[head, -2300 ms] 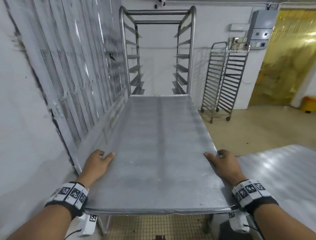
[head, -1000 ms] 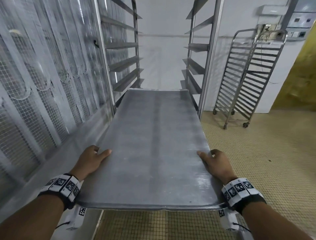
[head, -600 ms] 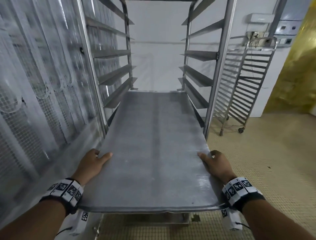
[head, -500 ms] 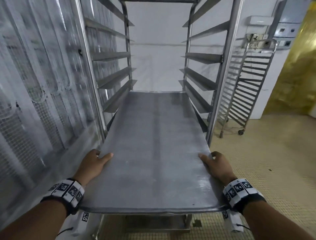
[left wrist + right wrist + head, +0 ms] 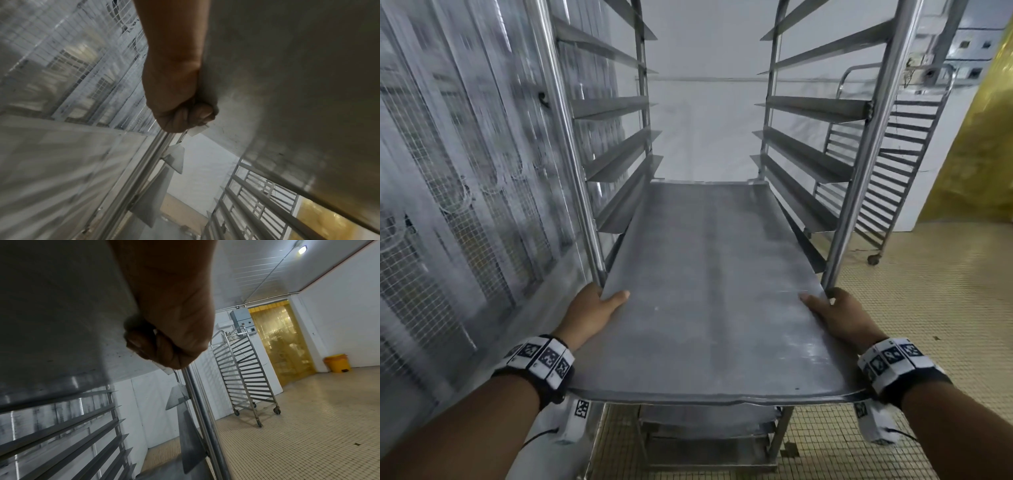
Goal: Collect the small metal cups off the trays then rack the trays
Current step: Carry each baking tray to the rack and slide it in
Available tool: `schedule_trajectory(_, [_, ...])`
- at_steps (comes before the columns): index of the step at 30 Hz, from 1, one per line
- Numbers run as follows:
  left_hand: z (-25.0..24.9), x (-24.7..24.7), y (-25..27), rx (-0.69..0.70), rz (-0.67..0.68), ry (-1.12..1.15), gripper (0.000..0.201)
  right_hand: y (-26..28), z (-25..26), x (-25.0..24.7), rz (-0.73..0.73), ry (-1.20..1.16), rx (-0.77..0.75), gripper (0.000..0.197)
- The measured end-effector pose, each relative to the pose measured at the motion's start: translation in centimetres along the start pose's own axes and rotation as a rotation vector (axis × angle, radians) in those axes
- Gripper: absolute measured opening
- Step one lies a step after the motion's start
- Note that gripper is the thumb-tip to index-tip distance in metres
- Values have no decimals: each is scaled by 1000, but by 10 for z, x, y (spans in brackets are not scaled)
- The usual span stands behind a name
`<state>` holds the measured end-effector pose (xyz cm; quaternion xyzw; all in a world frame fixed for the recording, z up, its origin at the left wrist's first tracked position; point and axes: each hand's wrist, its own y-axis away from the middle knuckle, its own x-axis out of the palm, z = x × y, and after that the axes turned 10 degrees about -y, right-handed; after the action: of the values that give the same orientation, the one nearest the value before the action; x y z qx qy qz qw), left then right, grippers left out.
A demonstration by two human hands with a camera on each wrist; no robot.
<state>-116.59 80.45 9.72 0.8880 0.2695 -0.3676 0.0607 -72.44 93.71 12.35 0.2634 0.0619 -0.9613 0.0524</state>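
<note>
A large bare metal tray (image 5: 709, 284) is held level, its far half pushed in between the side rails of a tall steel rack (image 5: 849, 164). My left hand (image 5: 594, 310) grips the tray's left edge, thumb on top and fingers curled under, beside the rack's left front post. My right hand (image 5: 832, 313) grips the right edge the same way, next to the right front post. From below, the left wrist view shows the left hand's fingers (image 5: 191, 113) curled under the tray (image 5: 287, 81); the right wrist view shows the right hand's fingers (image 5: 144, 344) under the tray (image 5: 61, 305). No cups are in view.
Another tray (image 5: 709, 416) lies on a lower level of the rack. A wire-mesh panel wall (image 5: 458, 192) runs close on the left. A second empty wheeled rack (image 5: 893, 171) stands against the white wall at right, near a yellow strip curtain (image 5: 279, 344) and a yellow bin (image 5: 337, 363).
I have walked up to the rack carrying the tray; its far end has slid in between the rails and my hands have come level with the front posts.
</note>
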Motion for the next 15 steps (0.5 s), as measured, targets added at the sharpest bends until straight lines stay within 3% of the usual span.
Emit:
schedule_trajectory(5, [-6, -5, -4, 27, 43, -10, 36, -14, 5, -11, 68, 55, 14, 29])
schedule_trajectory(9, [-8, -9, 3, 48, 76, -47, 33, -9, -3, -16, 100, 121, 10, 34])
schedule_trajectory(13, [-6, -22, 13, 44, 166, -127, 70, 7, -14, -32, 139, 182, 7, 48])
schedule_trajectory(15, [-7, -29, 21, 59, 224, -301, 81, 18, -16, -43, 162, 259, -30, 51])
